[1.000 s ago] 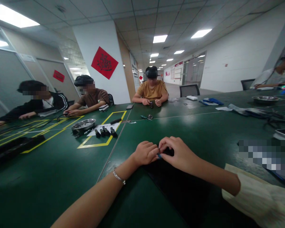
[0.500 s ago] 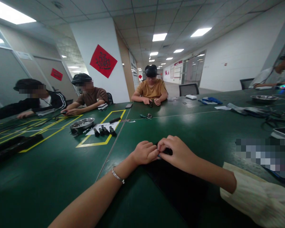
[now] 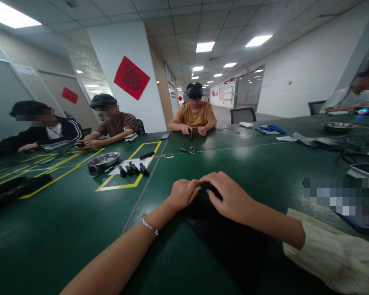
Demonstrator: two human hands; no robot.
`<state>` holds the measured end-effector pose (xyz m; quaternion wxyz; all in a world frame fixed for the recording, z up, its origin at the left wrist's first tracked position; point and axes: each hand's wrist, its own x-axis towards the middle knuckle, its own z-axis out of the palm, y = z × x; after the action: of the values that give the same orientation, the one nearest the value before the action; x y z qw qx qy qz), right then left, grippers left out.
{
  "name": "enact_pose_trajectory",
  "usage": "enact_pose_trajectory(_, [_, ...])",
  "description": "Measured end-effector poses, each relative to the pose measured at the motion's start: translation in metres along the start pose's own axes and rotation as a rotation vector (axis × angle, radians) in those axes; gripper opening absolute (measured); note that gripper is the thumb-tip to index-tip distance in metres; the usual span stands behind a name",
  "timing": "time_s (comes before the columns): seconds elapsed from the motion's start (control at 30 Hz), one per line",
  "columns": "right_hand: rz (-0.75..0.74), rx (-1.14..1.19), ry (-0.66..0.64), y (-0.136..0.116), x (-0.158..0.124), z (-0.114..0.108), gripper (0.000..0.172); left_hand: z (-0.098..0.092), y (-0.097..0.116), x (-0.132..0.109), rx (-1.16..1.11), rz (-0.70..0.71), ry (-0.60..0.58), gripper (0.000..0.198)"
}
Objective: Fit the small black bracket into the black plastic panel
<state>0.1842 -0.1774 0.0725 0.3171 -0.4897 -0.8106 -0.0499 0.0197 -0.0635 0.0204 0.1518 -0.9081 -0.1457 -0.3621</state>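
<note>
My left hand (image 3: 183, 194) is closed over one end of a small black part (image 3: 205, 185), its fingers curled and pressed together. From the other side my right hand (image 3: 232, 197) grips the same part, thumb below and fingers above. A spot of blue shows near the right thumb. Much of the part is covered by my fingers, so its exact kind cannot be made out. Both hands are just above a black mat or cloth (image 3: 221, 241) on the green table (image 3: 89, 241).
Several black cylindrical parts (image 3: 133, 169) stand on a white sheet inside yellow tape, beside a metal bowl (image 3: 103, 160). Pliers (image 3: 187, 150) lie farther ahead. A long black tray (image 3: 17, 190) is at left. A person (image 3: 194, 112) sits opposite, with others at both sides.
My right fingers have moved from a pinch to a flatter grip over the black part, and more of it now shows. The left hand has shifted slightly. The person opposite holds a dark object differently.
</note>
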Motion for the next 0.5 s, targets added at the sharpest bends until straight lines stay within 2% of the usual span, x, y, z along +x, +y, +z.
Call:
enact_pose_trajectory(0.13, [0.117, -0.333, -0.058, -0.003, -0.004, -0.003, 0.022, 0.007, -0.011, -0.004, -0.207, -0.522, -0.017, 0.034])
enact_pose_trajectory(0.23, [0.276, -0.437, -0.207, -0.004, -0.01, -0.005, 0.029, 0.014, -0.022, -0.004, -0.378, -0.778, 0.113, 0.036])
enact_pose_trajectory(0.3, [0.315, -0.394, -0.31, -0.004, -0.012, -0.007, 0.033, 0.017, -0.028, -0.004, -0.498, -0.877, 0.203, 0.036])
enact_pose_trajectory(0.37, [0.292, -0.31, -0.372, 0.0, -0.011, -0.011, 0.033, 0.021, -0.031, -0.004, -0.607, -0.941, 0.255, 0.035])
enact_pose_trajectory(0.5, [0.25, -0.145, -0.393, 0.01, -0.005, -0.022, 0.029, 0.027, -0.038, -0.005, -0.76, -1.051, 0.33, 0.029])
